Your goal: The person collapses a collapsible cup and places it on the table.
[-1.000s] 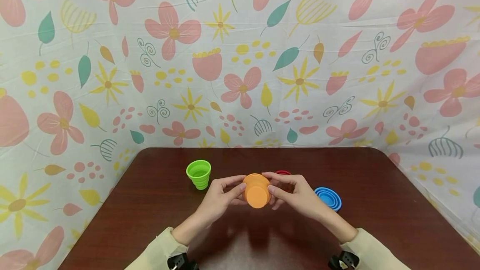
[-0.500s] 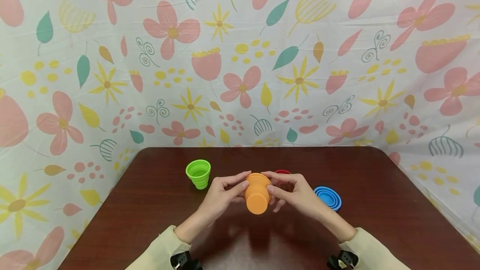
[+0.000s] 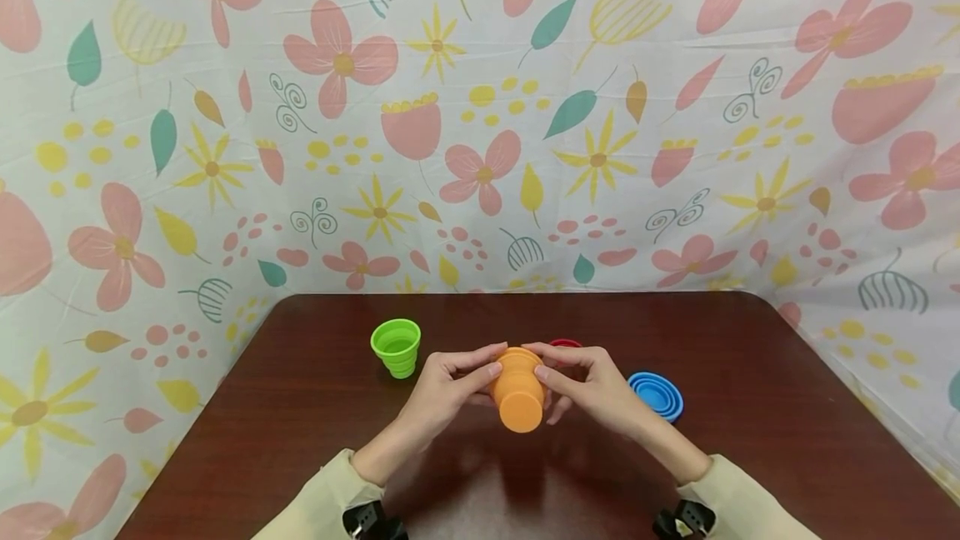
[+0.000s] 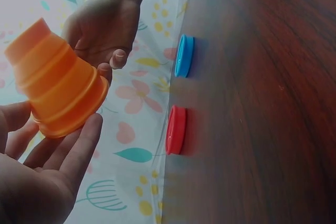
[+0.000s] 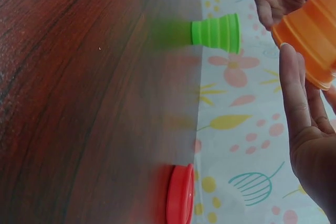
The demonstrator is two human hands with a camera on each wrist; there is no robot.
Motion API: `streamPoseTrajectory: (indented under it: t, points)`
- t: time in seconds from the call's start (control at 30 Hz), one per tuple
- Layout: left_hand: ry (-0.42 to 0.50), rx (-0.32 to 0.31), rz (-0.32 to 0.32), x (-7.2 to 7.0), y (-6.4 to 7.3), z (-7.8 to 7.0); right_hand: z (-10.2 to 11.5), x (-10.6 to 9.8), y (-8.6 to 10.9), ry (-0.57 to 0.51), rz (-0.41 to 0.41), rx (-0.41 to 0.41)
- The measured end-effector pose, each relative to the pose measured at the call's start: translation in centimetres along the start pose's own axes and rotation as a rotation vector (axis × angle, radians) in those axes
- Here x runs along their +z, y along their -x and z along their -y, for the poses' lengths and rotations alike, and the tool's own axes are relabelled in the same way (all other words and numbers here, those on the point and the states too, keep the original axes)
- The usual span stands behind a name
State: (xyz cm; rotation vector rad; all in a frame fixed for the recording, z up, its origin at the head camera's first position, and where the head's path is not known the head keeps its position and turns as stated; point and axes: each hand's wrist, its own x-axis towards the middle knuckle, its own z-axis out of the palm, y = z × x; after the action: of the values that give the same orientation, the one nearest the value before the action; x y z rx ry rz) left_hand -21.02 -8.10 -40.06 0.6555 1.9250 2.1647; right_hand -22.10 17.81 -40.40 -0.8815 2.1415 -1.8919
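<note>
Between both hands, above the table, is an orange collapsible cup (image 3: 521,394), drawn out into stepped rings. Its narrow base tips toward me and its wide rim faces away. My left hand (image 3: 448,394) grips it by the left side near the rim, thumb in front and fingers behind. From the right, my right hand (image 3: 594,386) holds the same end in a matching way. In the left wrist view the cup (image 4: 60,80) shows its ringed side, with fingertips at the rim. The right wrist view cuts off part of the cup (image 5: 312,35).
An extended green collapsible cup (image 3: 396,348) stands at the back left of the dark wooden table (image 3: 315,440). Flattened on the right lies a blue collapsible cup (image 3: 656,396). A flattened red one (image 3: 566,344) is partly hidden behind my right hand. Flowered cloth (image 3: 480,107) hangs behind the table.
The orange cup has grown longer, its base extending downward toward me out of the wider rings. Both hands keep hold near the rim, the left one shifted slightly right.
</note>
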Motion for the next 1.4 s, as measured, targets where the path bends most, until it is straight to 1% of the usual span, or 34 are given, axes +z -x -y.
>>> streamPoseTrajectory:
  t: [0.23,0.4,0.6,0.7,0.87,1.0,1.17,1.23,1.4]
  points:
    - [-0.004,-0.01,-0.011,0.12,0.04,-0.07,0.03,0.07,0.05,-0.027,0.011,-0.013]
    - [-0.02,0.002,-0.003,0.13,-0.08,0.01,0.08,0.06,0.01,-0.045,0.007,-0.046]
    - [-0.046,0.026,0.013,0.2,-0.12,0.12,0.05,-0.05,-0.05,-0.076,0.022,-0.078]
    - [-0.077,0.045,0.012,0.24,-0.12,0.18,-0.01,-0.08,-0.05,-0.085,0.03,-0.08]
    - [-0.168,0.081,-0.004,0.25,-0.17,0.17,-0.1,-0.19,-0.05,-0.088,0.032,-0.083]
    - [-0.202,0.104,0.014,0.17,-0.16,0.15,-0.09,-0.19,-0.07,-0.071,0.021,-0.074]
    - [-0.191,0.126,0.035,0.09,-0.17,0.18,-0.06,-0.06,-0.14,-0.05,0.003,-0.08]
    - [-0.173,0.123,0.041,0.05,-0.2,0.22,-0.02,-0.03,-0.16,-0.058,0.007,-0.085]
    - [-0.081,0.097,0.058,-0.07,-0.25,0.26,0.14,-0.12,-0.1,-0.109,0.034,-0.063]
